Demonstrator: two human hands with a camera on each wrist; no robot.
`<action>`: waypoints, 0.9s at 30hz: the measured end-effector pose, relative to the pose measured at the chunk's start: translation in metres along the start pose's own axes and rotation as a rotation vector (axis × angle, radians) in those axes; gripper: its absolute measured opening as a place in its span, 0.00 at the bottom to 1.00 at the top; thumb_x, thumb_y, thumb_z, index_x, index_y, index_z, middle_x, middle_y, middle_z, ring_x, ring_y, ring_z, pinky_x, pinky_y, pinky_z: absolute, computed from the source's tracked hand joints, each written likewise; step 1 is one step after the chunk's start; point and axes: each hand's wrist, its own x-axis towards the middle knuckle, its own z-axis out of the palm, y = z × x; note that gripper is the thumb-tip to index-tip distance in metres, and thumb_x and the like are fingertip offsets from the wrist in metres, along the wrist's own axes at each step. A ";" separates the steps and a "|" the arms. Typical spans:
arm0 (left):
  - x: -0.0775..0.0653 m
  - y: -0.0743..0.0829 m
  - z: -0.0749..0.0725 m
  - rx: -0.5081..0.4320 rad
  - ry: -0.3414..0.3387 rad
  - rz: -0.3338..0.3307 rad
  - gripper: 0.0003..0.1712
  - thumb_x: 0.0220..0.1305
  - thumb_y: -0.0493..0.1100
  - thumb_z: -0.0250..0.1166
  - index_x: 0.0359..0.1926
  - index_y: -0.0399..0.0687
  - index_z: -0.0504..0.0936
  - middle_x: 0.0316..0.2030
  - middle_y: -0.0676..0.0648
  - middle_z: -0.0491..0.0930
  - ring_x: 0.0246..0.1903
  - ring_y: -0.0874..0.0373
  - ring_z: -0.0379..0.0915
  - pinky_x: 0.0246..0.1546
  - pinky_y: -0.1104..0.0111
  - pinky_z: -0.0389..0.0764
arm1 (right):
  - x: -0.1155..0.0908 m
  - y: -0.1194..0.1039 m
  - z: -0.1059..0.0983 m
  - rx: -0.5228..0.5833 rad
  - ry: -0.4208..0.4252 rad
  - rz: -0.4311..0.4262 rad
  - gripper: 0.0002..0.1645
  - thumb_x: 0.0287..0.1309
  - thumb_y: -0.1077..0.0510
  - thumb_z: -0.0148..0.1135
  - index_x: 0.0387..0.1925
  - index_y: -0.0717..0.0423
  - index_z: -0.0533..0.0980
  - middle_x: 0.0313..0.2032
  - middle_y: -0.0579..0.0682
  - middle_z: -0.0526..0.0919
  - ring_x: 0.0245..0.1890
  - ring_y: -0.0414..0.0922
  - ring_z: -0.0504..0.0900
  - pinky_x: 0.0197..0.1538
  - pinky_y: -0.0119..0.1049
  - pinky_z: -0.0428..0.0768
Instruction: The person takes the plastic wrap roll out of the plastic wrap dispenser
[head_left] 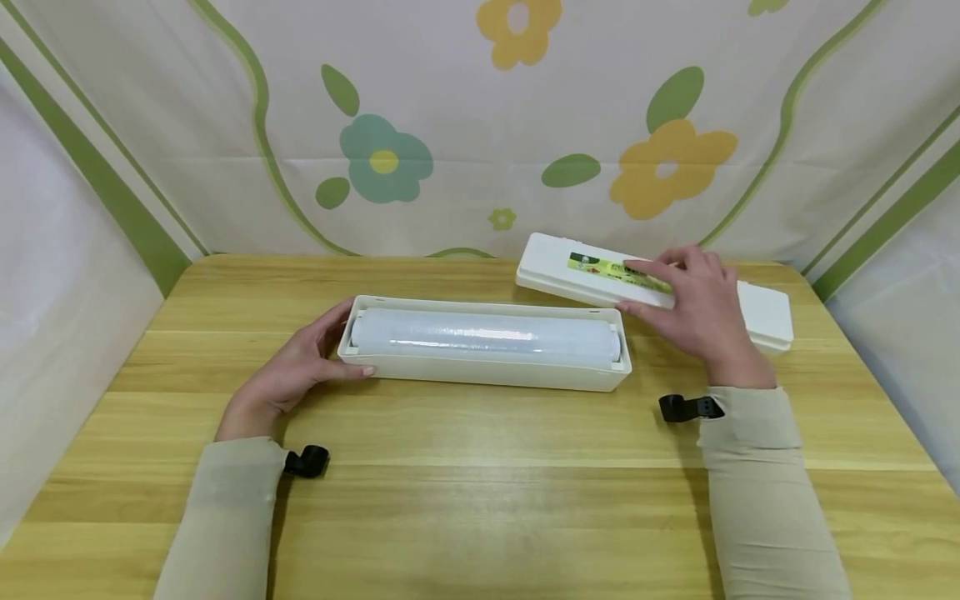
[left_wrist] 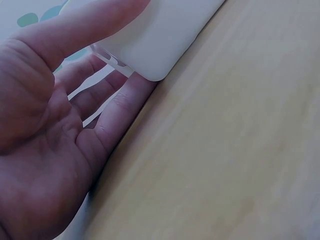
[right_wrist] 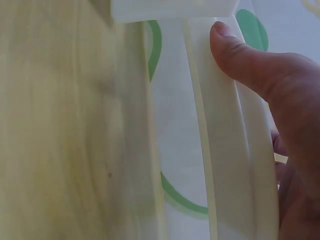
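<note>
A long white plastic box (head_left: 495, 372) lies on the table, its top uncovered. Inside is a roll of cling film (head_left: 487, 333), glossy along its middle. At the box's left end my left hand (head_left: 296, 367) grips it, thumb (left_wrist: 100, 25) along the front wall and the other fingers round the end and back. Behind and to the right is the white lid (head_left: 555, 262), bearing a green and yellow label (head_left: 618, 272). My right hand (head_left: 701, 308) holds this lid near its middle, thumb (right_wrist: 235, 50) against its front side and fingers over the top.
A wooden table (head_left: 480, 492) stretches under everything, with bare wood in front of the box. A pale curtain with printed flowers (head_left: 386, 158) hangs right at its back edge. A black wrist camera (head_left: 307, 461) sits at the left cuff and another black camera (head_left: 686, 408) at the right.
</note>
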 end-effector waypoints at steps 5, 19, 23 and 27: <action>0.000 -0.001 0.000 0.002 -0.001 -0.001 0.61 0.60 0.36 0.81 0.85 0.68 0.57 0.76 0.48 0.64 0.73 0.51 0.60 0.64 0.77 0.71 | -0.001 0.007 0.008 0.018 -0.039 -0.016 0.33 0.58 0.49 0.82 0.65 0.44 0.84 0.57 0.63 0.77 0.61 0.67 0.69 0.64 0.72 0.59; 0.004 0.002 0.003 0.006 -0.003 0.000 0.61 0.59 0.36 0.82 0.86 0.66 0.57 0.78 0.48 0.63 0.74 0.51 0.58 0.64 0.78 0.71 | -0.006 0.011 0.015 0.053 -0.248 0.047 0.33 0.61 0.58 0.76 0.68 0.43 0.82 0.64 0.63 0.74 0.63 0.68 0.69 0.69 0.73 0.60; 0.004 0.001 0.003 0.002 0.002 0.009 0.61 0.59 0.35 0.81 0.85 0.65 0.58 0.77 0.47 0.64 0.72 0.51 0.60 0.63 0.77 0.73 | -0.005 0.009 0.014 0.063 -0.262 0.048 0.33 0.61 0.59 0.76 0.68 0.43 0.82 0.65 0.63 0.74 0.64 0.67 0.69 0.69 0.72 0.60; 0.003 0.001 0.002 0.008 0.011 0.006 0.61 0.59 0.35 0.82 0.85 0.65 0.58 0.77 0.47 0.64 0.71 0.52 0.61 0.62 0.77 0.73 | -0.004 0.007 0.013 0.063 -0.266 0.040 0.32 0.61 0.58 0.77 0.67 0.44 0.83 0.65 0.63 0.76 0.65 0.66 0.70 0.67 0.69 0.65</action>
